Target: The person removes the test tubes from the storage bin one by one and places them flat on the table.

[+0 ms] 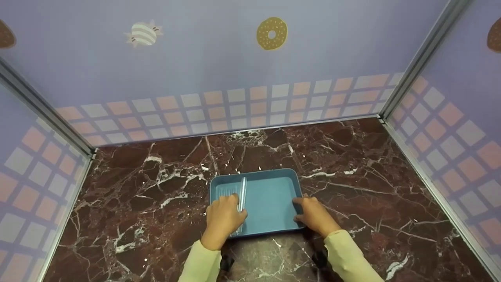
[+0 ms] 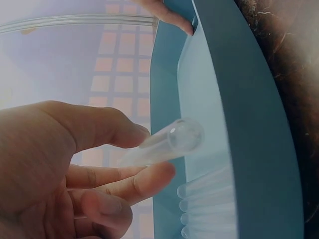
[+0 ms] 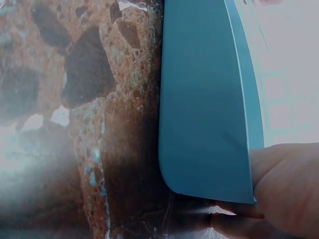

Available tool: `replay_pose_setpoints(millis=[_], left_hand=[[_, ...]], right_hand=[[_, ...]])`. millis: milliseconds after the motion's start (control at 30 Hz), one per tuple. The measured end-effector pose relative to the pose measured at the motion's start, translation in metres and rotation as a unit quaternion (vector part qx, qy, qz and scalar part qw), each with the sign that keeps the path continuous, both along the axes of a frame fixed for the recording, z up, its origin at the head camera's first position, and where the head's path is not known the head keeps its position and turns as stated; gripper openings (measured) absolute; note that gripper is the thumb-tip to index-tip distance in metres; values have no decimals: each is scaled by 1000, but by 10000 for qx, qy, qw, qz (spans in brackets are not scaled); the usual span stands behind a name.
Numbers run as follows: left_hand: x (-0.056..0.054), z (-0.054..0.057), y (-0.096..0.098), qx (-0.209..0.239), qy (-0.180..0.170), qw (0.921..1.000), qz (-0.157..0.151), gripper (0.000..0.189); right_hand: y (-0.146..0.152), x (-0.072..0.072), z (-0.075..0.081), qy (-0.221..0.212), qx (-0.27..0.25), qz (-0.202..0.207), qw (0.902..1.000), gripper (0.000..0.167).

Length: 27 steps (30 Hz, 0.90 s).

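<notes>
A blue rectangular tray (image 1: 270, 203) lies on the dark marbled surface in the head view. Above its left part, my left hand (image 1: 223, 217) pinches a clear test tube (image 2: 169, 143) between thumb and fingers. The tube's rounded end points toward the tray's inside in the left wrist view. Several more clear test tubes (image 2: 207, 204) lie side by side in the tray, partly hidden by the hand in the head view. My right hand (image 1: 313, 213) grips the tray's right side, with fingertips over the rim. The right wrist view shows the tray's outer wall (image 3: 204, 99) beside that hand.
The marbled surface (image 1: 156, 203) extends around the tray. Behind it stands a purple wall panel (image 1: 203, 58) with pink and white squares. Similar side panels meet it at metal posts (image 1: 420, 58) left and right.
</notes>
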State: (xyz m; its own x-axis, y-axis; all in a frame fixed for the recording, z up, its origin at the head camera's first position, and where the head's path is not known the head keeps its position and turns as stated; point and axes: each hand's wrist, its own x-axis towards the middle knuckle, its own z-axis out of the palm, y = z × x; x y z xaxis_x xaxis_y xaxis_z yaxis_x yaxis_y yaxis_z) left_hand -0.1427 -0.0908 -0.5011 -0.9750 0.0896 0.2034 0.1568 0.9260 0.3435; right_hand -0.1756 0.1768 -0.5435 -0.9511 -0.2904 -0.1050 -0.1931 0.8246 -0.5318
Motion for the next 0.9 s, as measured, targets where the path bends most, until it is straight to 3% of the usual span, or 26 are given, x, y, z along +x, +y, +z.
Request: replay_pose_setpoints(millis=[733, 900], left_hand=[[-1, 0, -5, 38, -218, 9996, 162, 27], [-2, 0, -4, 119, -256, 9995, 169, 28]], right_hand=[[1, 0, 3, -115, 126, 90, 9998, 50], [1, -2, 5, -345, 10, 88, 9994, 58]])
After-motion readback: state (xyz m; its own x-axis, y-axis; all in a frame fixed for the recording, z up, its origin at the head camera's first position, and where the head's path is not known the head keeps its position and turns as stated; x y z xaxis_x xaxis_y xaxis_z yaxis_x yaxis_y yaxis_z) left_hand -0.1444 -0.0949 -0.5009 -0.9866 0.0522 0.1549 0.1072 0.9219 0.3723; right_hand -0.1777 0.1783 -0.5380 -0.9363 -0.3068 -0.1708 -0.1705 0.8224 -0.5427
